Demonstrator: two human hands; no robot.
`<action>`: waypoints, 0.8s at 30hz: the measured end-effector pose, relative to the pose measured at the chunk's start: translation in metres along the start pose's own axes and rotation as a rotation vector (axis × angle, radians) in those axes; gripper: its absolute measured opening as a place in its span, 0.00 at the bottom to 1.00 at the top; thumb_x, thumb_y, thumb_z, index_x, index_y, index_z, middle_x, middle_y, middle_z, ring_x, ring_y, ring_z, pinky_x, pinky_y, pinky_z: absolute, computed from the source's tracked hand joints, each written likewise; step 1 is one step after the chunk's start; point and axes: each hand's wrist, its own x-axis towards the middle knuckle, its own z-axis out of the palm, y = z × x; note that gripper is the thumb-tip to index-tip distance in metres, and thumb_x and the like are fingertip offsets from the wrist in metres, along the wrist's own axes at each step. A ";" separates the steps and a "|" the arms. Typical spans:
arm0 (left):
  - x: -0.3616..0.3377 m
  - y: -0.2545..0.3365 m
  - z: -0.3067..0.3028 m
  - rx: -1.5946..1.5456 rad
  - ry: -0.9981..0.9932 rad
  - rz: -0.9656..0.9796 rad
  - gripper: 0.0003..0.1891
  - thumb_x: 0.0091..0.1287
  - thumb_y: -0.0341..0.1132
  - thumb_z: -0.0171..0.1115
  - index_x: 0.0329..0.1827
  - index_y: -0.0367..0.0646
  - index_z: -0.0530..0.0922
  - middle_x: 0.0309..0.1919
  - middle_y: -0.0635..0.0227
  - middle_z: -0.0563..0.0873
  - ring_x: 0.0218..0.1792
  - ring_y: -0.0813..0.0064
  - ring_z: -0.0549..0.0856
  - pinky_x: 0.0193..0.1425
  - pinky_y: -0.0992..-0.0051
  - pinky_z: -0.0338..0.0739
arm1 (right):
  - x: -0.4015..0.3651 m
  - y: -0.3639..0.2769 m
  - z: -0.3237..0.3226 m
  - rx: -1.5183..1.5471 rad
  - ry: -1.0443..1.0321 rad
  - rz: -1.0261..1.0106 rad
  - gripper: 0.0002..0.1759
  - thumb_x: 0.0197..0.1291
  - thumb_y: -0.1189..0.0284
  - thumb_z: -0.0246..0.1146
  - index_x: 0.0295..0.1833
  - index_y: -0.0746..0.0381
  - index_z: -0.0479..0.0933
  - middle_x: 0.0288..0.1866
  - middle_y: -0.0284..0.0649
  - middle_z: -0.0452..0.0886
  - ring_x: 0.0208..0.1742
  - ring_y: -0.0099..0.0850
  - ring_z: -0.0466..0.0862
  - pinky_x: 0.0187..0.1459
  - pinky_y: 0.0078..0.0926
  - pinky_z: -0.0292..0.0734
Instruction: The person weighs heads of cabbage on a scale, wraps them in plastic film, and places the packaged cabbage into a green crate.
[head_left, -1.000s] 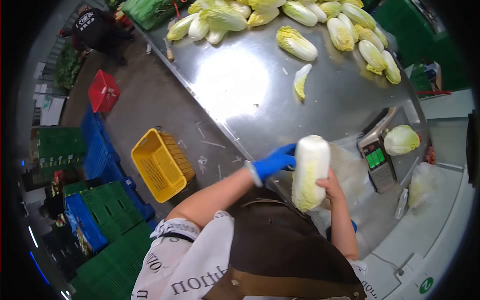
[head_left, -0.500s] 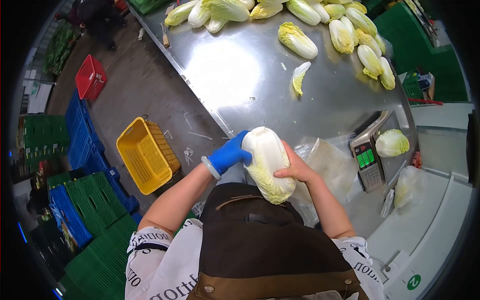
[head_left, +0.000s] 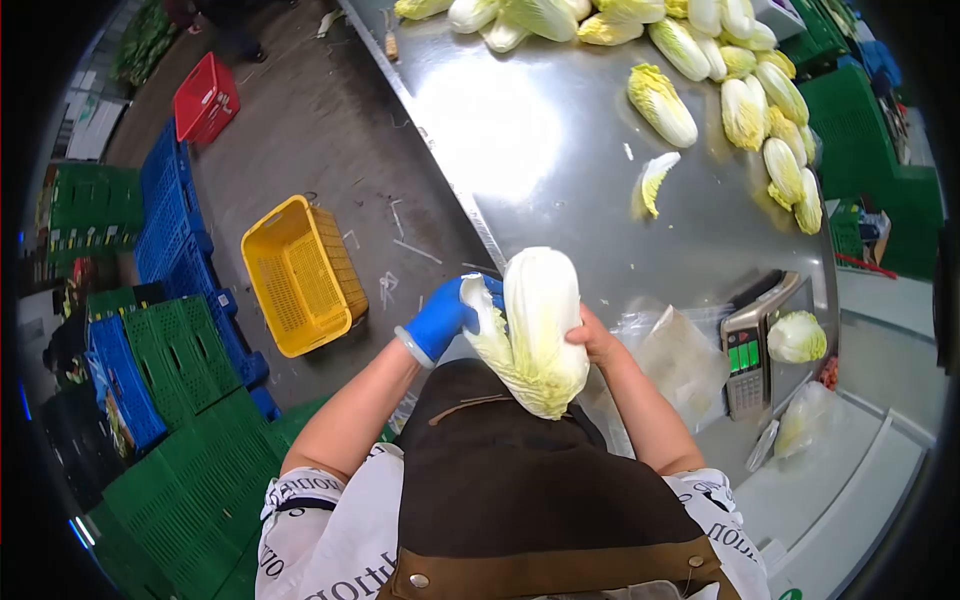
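A napa cabbage is held upright in front of my apron, its white base end pointing away from me. My right hand, bare, grips the cabbage along its right side with the thumb on top. On the other side my left hand, in a blue glove, is closed on an outer cabbage leaf. That leaf is bent away from the head at its base end and still joins it near the leafy tip. The gloved fingertips are partly hidden behind the leaf.
Several napa cabbages lie along the far side of the metal table, with a loose leaf nearer. On the right stands a scale with a cabbage on it. A yellow crate sits on the floor at left.
My left hand has pulled an outer leaf away from the cabbage toward the left. The cabbage has turned more upright, and the camera view has shifted.
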 end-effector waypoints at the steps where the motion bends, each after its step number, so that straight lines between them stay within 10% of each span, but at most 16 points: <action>1: -0.008 0.003 -0.001 -0.105 -0.007 0.011 0.31 0.38 0.20 0.53 0.53 0.34 0.73 0.40 0.61 0.83 0.42 0.68 0.83 0.50 0.74 0.77 | 0.005 0.001 0.005 0.066 0.032 -0.004 0.53 0.39 0.58 0.73 0.70 0.65 0.57 0.62 0.43 0.72 0.62 0.34 0.73 0.63 0.33 0.68; 8: -0.071 0.002 -0.119 -0.200 0.595 0.211 0.27 0.47 0.26 0.49 0.56 0.34 0.70 0.36 0.57 0.80 0.36 0.61 0.83 0.47 0.65 0.80 | 0.068 0.009 0.008 0.261 0.457 -0.233 0.38 0.53 0.57 0.63 0.65 0.66 0.63 0.58 0.45 0.75 0.58 0.38 0.77 0.60 0.37 0.72; 13: -0.159 -0.061 -0.348 -0.503 1.005 0.290 0.26 0.50 0.27 0.52 0.57 0.37 0.70 0.40 0.55 0.79 0.42 0.55 0.81 0.52 0.61 0.79 | 0.071 -0.014 -0.027 0.264 0.349 -0.165 0.43 0.55 0.47 0.59 0.68 0.67 0.61 0.63 0.50 0.72 0.62 0.43 0.74 0.63 0.41 0.69; 17: -0.207 -0.056 -0.411 -0.617 1.322 0.366 0.21 0.61 0.31 0.51 0.59 0.44 0.69 0.51 0.57 0.78 0.52 0.59 0.78 0.60 0.61 0.74 | 0.067 -0.005 -0.081 0.133 0.432 -0.079 0.42 0.54 0.47 0.59 0.66 0.67 0.63 0.61 0.48 0.74 0.59 0.41 0.76 0.61 0.38 0.71; 18: -0.230 -0.117 -0.505 -0.567 1.100 0.361 0.25 0.58 0.36 0.61 0.60 0.47 0.69 0.45 0.58 0.79 0.48 0.59 0.80 0.52 0.60 0.78 | 0.068 -0.003 -0.086 0.153 0.416 -0.062 0.42 0.54 0.47 0.59 0.66 0.67 0.63 0.60 0.48 0.74 0.59 0.41 0.76 0.61 0.39 0.71; 19: -0.230 -0.107 -0.502 -0.682 0.988 0.304 0.17 0.69 0.36 0.47 0.60 0.50 0.69 0.56 0.68 0.78 0.59 0.71 0.74 0.66 0.62 0.65 | 0.069 -0.002 -0.087 0.174 0.408 -0.044 0.43 0.54 0.47 0.60 0.66 0.67 0.63 0.60 0.48 0.74 0.58 0.42 0.76 0.60 0.39 0.72; 24: -0.152 -0.209 -0.572 -0.063 1.638 -0.045 0.27 0.61 0.46 0.64 0.60 0.40 0.71 0.44 0.54 0.82 0.42 0.62 0.83 0.49 0.63 0.76 | 0.090 0.015 -0.083 0.198 0.515 -0.034 0.42 0.53 0.45 0.58 0.64 0.68 0.66 0.57 0.49 0.77 0.55 0.43 0.78 0.59 0.41 0.73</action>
